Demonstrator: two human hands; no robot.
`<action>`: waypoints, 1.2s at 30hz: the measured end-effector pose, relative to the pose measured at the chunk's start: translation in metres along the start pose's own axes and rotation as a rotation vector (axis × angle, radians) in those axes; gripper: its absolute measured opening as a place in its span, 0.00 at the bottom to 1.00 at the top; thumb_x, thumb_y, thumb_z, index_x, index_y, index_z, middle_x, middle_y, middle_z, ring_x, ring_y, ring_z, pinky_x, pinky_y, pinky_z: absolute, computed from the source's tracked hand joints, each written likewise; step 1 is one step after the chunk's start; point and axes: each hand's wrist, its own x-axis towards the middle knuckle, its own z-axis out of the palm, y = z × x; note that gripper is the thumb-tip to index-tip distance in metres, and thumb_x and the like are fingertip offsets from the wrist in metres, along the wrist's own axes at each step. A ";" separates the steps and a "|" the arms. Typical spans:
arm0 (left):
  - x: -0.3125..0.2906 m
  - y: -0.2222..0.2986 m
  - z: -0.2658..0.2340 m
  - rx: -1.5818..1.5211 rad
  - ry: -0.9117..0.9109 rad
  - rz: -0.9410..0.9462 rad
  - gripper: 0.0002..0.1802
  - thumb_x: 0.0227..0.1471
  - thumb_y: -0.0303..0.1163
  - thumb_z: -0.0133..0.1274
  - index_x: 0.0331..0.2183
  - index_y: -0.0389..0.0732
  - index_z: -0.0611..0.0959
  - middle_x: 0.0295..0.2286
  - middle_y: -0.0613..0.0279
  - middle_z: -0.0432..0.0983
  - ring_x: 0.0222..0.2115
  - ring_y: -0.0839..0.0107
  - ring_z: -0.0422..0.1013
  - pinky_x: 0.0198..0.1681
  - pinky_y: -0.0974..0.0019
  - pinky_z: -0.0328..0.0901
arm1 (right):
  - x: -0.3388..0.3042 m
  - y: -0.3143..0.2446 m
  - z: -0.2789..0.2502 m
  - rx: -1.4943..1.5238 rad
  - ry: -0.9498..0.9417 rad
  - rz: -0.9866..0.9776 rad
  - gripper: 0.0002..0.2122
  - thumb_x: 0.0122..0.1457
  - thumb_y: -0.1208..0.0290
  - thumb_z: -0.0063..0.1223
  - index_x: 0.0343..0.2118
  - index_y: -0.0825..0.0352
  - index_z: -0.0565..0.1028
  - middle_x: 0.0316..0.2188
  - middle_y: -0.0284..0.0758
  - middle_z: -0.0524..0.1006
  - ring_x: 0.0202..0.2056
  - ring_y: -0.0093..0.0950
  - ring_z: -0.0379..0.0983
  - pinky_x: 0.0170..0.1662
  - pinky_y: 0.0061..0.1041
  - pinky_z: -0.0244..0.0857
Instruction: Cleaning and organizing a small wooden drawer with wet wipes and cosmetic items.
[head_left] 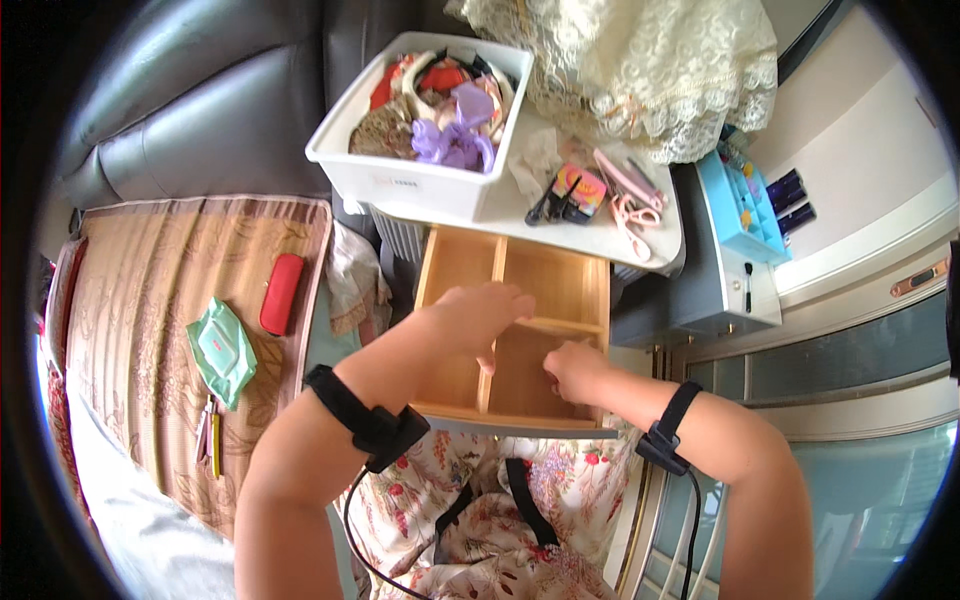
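Observation:
A pulled-out wooden drawer [603,290] with crossing dividers lies in front of me. My left hand [488,312] is over its middle, near the crossing of the dividers. Its fingers reach to the right and its thumb points down, apart from them, with nothing visible in the grasp. Inside the near right compartment, my right hand [574,370] is closed, its fingertips bent inward. Whatever those fingers hold, if anything, is hidden. The far compartments show bare wood; my left hand and forearm cover part of the near left one.
On the white tabletop [500,215], a white bin [335,165] holds hair accessories, beside pink scissors [632,222] and a colourful box [585,188]. A blue organizer [735,215] stands right. Left, a mat [130,290] bears a red case [281,293] and green wipes pack [222,352].

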 end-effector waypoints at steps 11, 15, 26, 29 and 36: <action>-0.001 0.003 -0.003 -0.047 0.032 0.016 0.39 0.25 0.32 0.70 0.44 0.47 0.69 0.42 0.65 0.67 0.47 0.59 0.63 0.47 0.58 0.63 | 0.027 -0.025 0.013 0.454 0.275 0.020 0.13 0.49 0.81 0.43 0.39 0.69 0.71 0.46 0.45 0.64 0.47 0.43 0.65 0.48 0.35 0.63; 0.001 0.002 -0.005 -0.053 0.022 0.015 0.40 0.24 0.32 0.70 0.44 0.46 0.69 0.42 0.64 0.67 0.46 0.58 0.63 0.47 0.57 0.63 | 0.027 -0.029 -0.009 0.474 0.196 0.006 0.13 0.46 0.83 0.44 0.37 0.69 0.72 0.41 0.45 0.68 0.44 0.43 0.66 0.47 0.35 0.63; 0.001 0.006 -0.010 -0.034 -0.014 0.023 0.39 0.25 0.31 0.70 0.43 0.46 0.69 0.42 0.64 0.67 0.46 0.59 0.63 0.46 0.57 0.63 | 0.021 -0.051 -0.014 0.502 -0.076 -0.061 0.04 0.42 0.81 0.48 0.22 0.73 0.74 0.27 0.50 0.75 0.36 0.46 0.72 0.39 0.39 0.66; 0.000 0.010 -0.013 -0.021 -0.047 -0.025 0.38 0.27 0.31 0.69 0.44 0.46 0.68 0.42 0.65 0.67 0.47 0.60 0.63 0.46 0.57 0.65 | 0.019 -0.041 -0.014 0.453 -0.094 -0.164 0.04 0.43 0.83 0.47 0.22 0.73 0.74 0.27 0.50 0.75 0.35 0.46 0.73 0.38 0.38 0.67; -0.002 0.007 -0.009 -0.027 -0.006 -0.009 0.39 0.27 0.31 0.69 0.44 0.45 0.68 0.42 0.65 0.67 0.47 0.61 0.63 0.45 0.58 0.65 | -0.004 -0.020 -0.019 0.153 -0.234 -0.226 0.05 0.50 0.78 0.47 0.24 0.71 0.76 0.26 0.48 0.76 0.32 0.44 0.75 0.36 0.38 0.69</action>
